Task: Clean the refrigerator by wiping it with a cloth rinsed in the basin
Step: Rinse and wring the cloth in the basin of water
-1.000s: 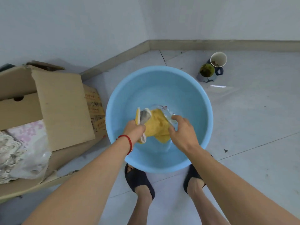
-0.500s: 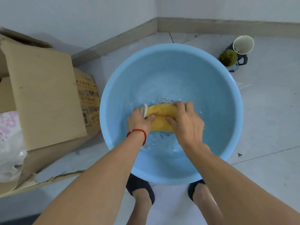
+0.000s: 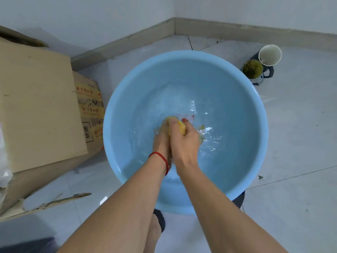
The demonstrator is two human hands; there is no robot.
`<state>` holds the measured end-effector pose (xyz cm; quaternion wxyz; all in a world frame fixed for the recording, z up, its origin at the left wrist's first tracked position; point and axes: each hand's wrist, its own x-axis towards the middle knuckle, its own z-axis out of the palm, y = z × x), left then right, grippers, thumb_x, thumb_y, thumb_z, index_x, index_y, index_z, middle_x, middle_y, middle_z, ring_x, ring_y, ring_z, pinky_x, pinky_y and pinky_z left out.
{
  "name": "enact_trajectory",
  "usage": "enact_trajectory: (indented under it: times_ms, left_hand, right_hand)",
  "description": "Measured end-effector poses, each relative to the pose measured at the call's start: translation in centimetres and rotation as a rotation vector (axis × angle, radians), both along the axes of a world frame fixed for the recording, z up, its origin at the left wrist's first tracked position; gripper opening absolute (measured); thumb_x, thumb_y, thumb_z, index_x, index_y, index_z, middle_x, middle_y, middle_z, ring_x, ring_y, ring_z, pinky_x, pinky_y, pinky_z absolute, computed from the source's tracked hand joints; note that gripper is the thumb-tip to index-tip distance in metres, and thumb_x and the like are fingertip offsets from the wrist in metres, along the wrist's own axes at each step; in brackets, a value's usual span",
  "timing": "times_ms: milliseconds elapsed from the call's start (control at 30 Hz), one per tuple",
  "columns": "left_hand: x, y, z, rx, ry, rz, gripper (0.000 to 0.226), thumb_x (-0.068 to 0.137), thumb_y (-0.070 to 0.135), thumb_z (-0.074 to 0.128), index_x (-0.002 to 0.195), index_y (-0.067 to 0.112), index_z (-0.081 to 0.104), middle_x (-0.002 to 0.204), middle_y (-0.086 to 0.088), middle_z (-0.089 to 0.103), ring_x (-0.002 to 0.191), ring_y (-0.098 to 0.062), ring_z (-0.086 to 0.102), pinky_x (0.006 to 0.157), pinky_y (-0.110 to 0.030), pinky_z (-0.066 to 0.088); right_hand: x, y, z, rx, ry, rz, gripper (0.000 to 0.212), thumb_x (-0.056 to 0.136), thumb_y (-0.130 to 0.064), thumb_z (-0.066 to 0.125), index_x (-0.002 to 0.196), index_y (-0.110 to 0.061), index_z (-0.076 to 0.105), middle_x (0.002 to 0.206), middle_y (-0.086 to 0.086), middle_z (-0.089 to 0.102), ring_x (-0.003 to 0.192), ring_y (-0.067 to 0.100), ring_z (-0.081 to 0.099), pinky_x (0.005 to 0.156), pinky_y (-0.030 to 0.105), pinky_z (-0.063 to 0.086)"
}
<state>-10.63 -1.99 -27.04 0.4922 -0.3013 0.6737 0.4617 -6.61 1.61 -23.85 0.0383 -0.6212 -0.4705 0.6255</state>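
A: Grip first. Go.

B: Both hands down in the basin (image 3: 116, 110), pressed side by side at its centre. Right hand (image 3: 184, 141) is clamped round the cloth (image 3: 180, 127), fingers curled over it, yellow showing between thumb and fingers. Left hand (image 3: 161, 141) sits tight against the right; its fingers are under water and behind the right hand, so I can't tell whether they're closed on the cloth.

A: Where's the cloth exactly?

B: In the water, middle of the basin, mostly hidden in the right fist. Some greenish bits float just at 3 o'clock of the hands.

A: Counts?

B: One basin, one cloth, two hands, one red string (image 3: 160, 157) on the left wrist. One cardboard box (image 3: 36, 106) at 9 o'clock of the basin. Two cups at 1 o'clock: a white cup (image 3: 269, 54) and a green-filled cup (image 3: 252, 69), touching each other.

A: Versus the earlier frame?

B: Half a second ago the cloth was stretched out between the two hands, a wide yellow strip in plain sight. Now it's bunched up and the hands have closed together. Water is choppier.
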Motion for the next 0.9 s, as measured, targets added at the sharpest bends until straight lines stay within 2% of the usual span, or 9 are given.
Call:
enact_trajectory:
  times_ms: [100, 200, 333, 433, 500, 633, 700, 767, 900]
  left_hand:
    - [-0.7, 0.8, 1.0, 0.022, 0.071, -0.043, 0.044, 0.072, 0.058, 0.072, 0.095, 0.021, 0.066, 0.086, -0.003, 0.069, 0.08, -0.023, 0.064, 0.07, -0.031, 0.05]
    - [-0.3, 1.0, 2.3, -0.053, 0.057, -0.154, 0.03, 0.093, 0.049, 0.067, 0.099, 0.019, 0.07, 0.086, -0.001, 0.073, 0.07, -0.02, 0.068, 0.05, -0.023, 0.052]
    - [-0.2, -0.7, 3.3, -0.122, 0.111, -0.084, 0.016, 0.092, 0.032, 0.072, 0.097, 0.025, 0.059, 0.099, -0.004, 0.07, 0.074, -0.024, 0.065, 0.051, -0.024, 0.048]
    - [-0.5, -1.0, 3.3, -0.202, 0.031, 0.058, 0.028, 0.085, 0.041, 0.062, 0.11, 0.036, 0.05, 0.113, -0.002, 0.06, 0.084, -0.024, 0.061, 0.077, -0.044, 0.059]
    - [-0.5, 0.2, 3.3, -0.181, -0.026, 0.033, 0.04, 0.07, 0.06, 0.054, 0.106, 0.044, 0.047, 0.119, -0.005, 0.056, 0.1, -0.033, 0.063, 0.078, -0.063, 0.057]
    - [-0.1, 0.7, -3.1, -0.093, -0.02, 0.016, 0.064, 0.061, 0.072, 0.058, 0.11, 0.03, 0.059, 0.116, -0.008, 0.071, 0.104, -0.031, 0.07, 0.095, -0.053, 0.056]
    - [-0.4, 1.4, -1.6, -0.03, 0.002, -0.048, 0.032, 0.082, 0.054, 0.061, 0.087, 0.022, 0.065, 0.097, -0.004, 0.07, 0.097, -0.022, 0.065, 0.091, -0.038, 0.053]
    - [-0.7, 1.4, -0.6, -0.028, 0.026, -0.149, 0.025, 0.092, 0.045, 0.057, 0.077, 0.025, 0.062, 0.094, -0.001, 0.065, 0.097, -0.024, 0.063, 0.089, -0.039, 0.054]
    - [-0.7, 1.5, 1.6, -0.157, 0.095, -0.265, 0.069, 0.077, 0.066, 0.043, 0.114, 0.014, 0.072, 0.115, -0.01, 0.073, 0.109, -0.033, 0.069, 0.1, -0.048, 0.055]
  right_hand:
    - [-0.7, 1.1, 0.0, 0.084, -0.159, 0.069, 0.052, 0.089, -0.068, 0.055, 0.097, -0.019, 0.07, 0.092, 0.004, 0.074, 0.097, 0.032, 0.067, 0.087, 0.042, 0.056]
    - [0.1, 3.8, -1.4, 0.327, -0.422, 0.491, 0.055, 0.105, -0.058, 0.037, 0.106, -0.012, 0.068, 0.106, 0.02, 0.072, 0.104, 0.042, 0.066, 0.086, 0.046, 0.051]
    - [2.4, 6.9, -3.0, 0.731, -0.525, 0.693, 0.026, 0.099, -0.031, 0.041, 0.103, -0.009, 0.056, 0.112, 0.021, 0.061, 0.109, 0.041, 0.058, 0.085, 0.05, 0.046]
    - [2.9, 5.6, -2.8, 0.625, -0.604, 0.575, 0.039, 0.085, -0.033, 0.037, 0.114, -0.013, 0.054, 0.123, 0.019, 0.049, 0.112, 0.039, 0.046, 0.095, 0.053, 0.039]
    - [2.0, 3.9, -2.0, 0.365, -0.391, 0.362, 0.054, 0.082, -0.034, 0.033, 0.127, -0.016, 0.056, 0.132, 0.021, 0.043, 0.116, 0.039, 0.042, 0.105, 0.05, 0.034]
    - [0.1, 2.6, 0.4, -0.042, -0.176, -0.066, 0.039, 0.083, -0.04, 0.032, 0.093, -0.024, 0.065, 0.114, 0.014, 0.066, 0.113, 0.038, 0.056, 0.105, 0.05, 0.044]
    - [-0.5, 2.0, 1.9, -0.03, -0.169, 0.0, 0.031, 0.092, -0.043, 0.039, 0.081, -0.024, 0.06, 0.092, 0.004, 0.067, 0.099, 0.034, 0.058, 0.095, 0.045, 0.049]
    - [-0.8, 2.3, 2.1, 0.075, -0.156, 0.098, 0.035, 0.098, -0.046, 0.05, 0.078, -0.02, 0.061, 0.081, 0.002, 0.065, 0.091, 0.032, 0.057, 0.083, 0.039, 0.047]
    - [-0.3, 4.2, -0.7, 0.289, -0.345, 0.394, 0.051, 0.104, -0.053, 0.041, 0.09, -0.012, 0.067, 0.099, 0.019, 0.071, 0.098, 0.041, 0.063, 0.078, 0.039, 0.042]
